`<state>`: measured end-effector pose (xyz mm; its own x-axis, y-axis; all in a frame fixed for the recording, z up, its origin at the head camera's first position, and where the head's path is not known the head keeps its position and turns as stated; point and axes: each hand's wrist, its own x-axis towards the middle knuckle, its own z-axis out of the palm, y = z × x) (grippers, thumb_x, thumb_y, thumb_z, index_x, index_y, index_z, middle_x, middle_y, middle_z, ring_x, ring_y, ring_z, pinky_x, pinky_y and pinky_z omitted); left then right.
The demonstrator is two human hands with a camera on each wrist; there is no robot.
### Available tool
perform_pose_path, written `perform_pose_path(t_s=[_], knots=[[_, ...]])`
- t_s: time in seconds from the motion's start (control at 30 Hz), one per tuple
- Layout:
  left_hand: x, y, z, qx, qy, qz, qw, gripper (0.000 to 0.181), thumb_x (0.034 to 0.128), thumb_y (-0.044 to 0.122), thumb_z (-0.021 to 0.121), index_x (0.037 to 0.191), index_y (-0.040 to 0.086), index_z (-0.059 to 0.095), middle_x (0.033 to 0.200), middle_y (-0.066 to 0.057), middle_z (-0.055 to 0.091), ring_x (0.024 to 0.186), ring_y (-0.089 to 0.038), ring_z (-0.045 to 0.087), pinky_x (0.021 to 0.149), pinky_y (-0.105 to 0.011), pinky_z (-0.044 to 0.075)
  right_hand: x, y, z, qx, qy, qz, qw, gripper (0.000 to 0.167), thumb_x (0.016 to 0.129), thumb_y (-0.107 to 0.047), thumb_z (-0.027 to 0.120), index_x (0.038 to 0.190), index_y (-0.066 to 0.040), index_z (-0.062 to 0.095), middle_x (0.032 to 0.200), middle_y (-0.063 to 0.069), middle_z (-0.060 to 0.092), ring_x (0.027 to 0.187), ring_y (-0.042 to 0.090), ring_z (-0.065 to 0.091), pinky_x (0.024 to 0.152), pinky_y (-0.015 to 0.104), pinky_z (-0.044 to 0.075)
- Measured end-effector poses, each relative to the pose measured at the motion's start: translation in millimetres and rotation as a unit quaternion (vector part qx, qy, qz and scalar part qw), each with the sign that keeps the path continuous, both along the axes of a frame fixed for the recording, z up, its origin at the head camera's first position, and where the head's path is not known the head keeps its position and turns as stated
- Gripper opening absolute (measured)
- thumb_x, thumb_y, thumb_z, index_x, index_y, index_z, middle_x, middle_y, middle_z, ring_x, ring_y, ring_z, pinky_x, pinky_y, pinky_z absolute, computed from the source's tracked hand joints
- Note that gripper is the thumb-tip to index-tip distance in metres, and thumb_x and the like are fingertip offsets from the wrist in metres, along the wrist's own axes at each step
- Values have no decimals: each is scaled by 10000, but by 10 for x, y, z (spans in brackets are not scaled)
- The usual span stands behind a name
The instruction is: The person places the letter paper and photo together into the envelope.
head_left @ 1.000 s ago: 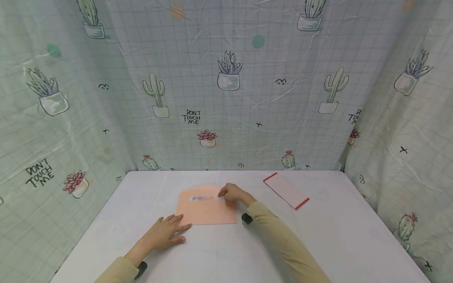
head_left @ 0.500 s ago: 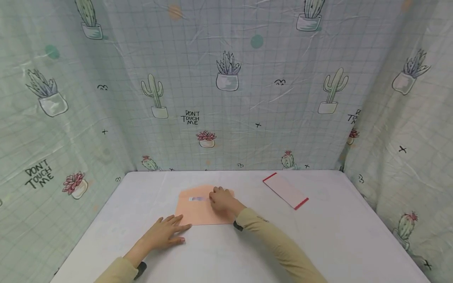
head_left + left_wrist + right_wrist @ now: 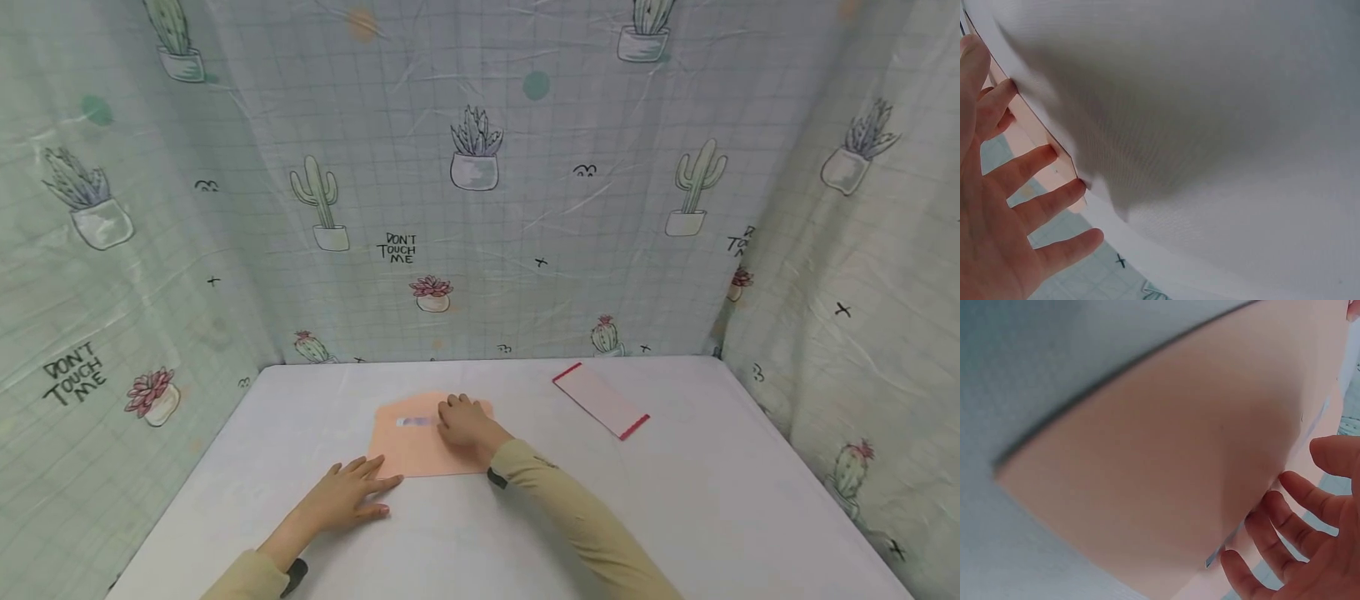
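A peach-orange envelope [image 3: 420,454] lies on the white table with its pointed flap [image 3: 423,400] at the far side. Along the base of the flap shows a narrow whitish-purple strip [image 3: 414,422], like the edge of a paper slip; most of it is hidden. My right hand [image 3: 470,427] is over the right part of the envelope. In the right wrist view its loosely bent fingertips [image 3: 1275,494] touch the strip along the envelope's opening. My left hand [image 3: 348,493] rests with spread fingers on the near left corner; in the left wrist view, fingertips [image 3: 1079,185] touch the envelope's edge.
A flat pale pink rectangular piece [image 3: 600,400] with red ends lies at the back right of the table [image 3: 720,500]. Cactus-print cloth [image 3: 510,217] hangs behind and on both sides.
My right hand has moved left along the strip and now covers its right part. My left hand stays at the corner. The head view has shifted slightly.
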<state>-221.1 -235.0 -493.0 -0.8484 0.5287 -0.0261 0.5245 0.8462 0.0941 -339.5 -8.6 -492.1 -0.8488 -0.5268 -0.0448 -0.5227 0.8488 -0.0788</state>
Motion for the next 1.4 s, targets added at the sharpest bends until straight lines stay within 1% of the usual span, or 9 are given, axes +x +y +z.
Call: perform_pose_path(t_s=[0.23,0.33,0.57,0.83,0.97,1.07,1.23,1.3,1.4], knots=[[12,-21,8,-53,79,-48,9999,518,818,539,491,1281,309,482,1371,-159,414,1206,-435,405,886,-668,303,-10,-11,-20,6,-64,-25,10000,215,932,-305,405,1051,-153,500,1083,37,477,935,172,415,864,392,389],[18,-19,15,7,47,-52,10000,517,817,537,494,1281,308,484,1375,-161,407,1211,-439,398,887,-672,298,-24,4,-35,49,-39,21,10000,229,922,-314,420,1072,-156,493,1079,32,470,924,165,407,854,387,392],[18,-11,11,128,60,-54,9999,511,818,523,508,1275,295,495,1373,-167,408,1212,-444,393,886,-675,295,-15,36,-30,178,26,184,9997,254,897,-355,469,1062,-163,481,1024,25,458,859,152,377,742,327,376],[11,-11,9,147,99,-68,9998,510,816,529,503,1273,302,495,1366,-178,413,1197,-455,402,871,-679,305,4,23,-29,382,-42,255,9989,384,890,-423,457,1141,-133,466,1055,41,455,937,170,402,817,357,384],[12,-12,-5,147,107,-43,9998,510,815,536,501,1272,311,494,1365,-178,413,1194,-458,402,869,-681,305,37,2,-47,487,181,284,9982,445,893,-448,445,1183,-111,455,1074,48,465,978,180,414,841,370,384],[15,-14,-12,126,121,-12,9998,508,814,543,497,1270,319,494,1365,-171,417,1197,-453,404,873,-678,306,92,-25,-72,648,591,423,9952,435,904,-467,416,1156,-117,474,1061,36,467,974,176,414,820,364,379],[10,-15,-16,137,108,-6,9998,513,819,550,483,1274,314,491,1368,-166,416,1201,-448,402,883,-669,305,176,-77,-109,927,1281,617,9855,425,920,-486,360,1103,-130,501,1017,18,462,939,159,411,802,369,375],[8,-16,-15,160,95,-23,9998,514,820,548,483,1275,310,491,1368,-169,414,1200,-452,402,882,-671,305,189,-86,-108,968,1302,596,9849,427,920,-489,355,1105,-132,499,1005,15,457,930,153,404,800,365,367],[6,-22,-16,194,92,-35,9998,510,817,541,494,1270,306,497,1364,-174,417,1194,-456,406,872,-676,307,186,-88,-88,966,1114,628,9871,398,915,-482,377,1094,-145,491,957,-1,437,890,137,380,749,318,330]])
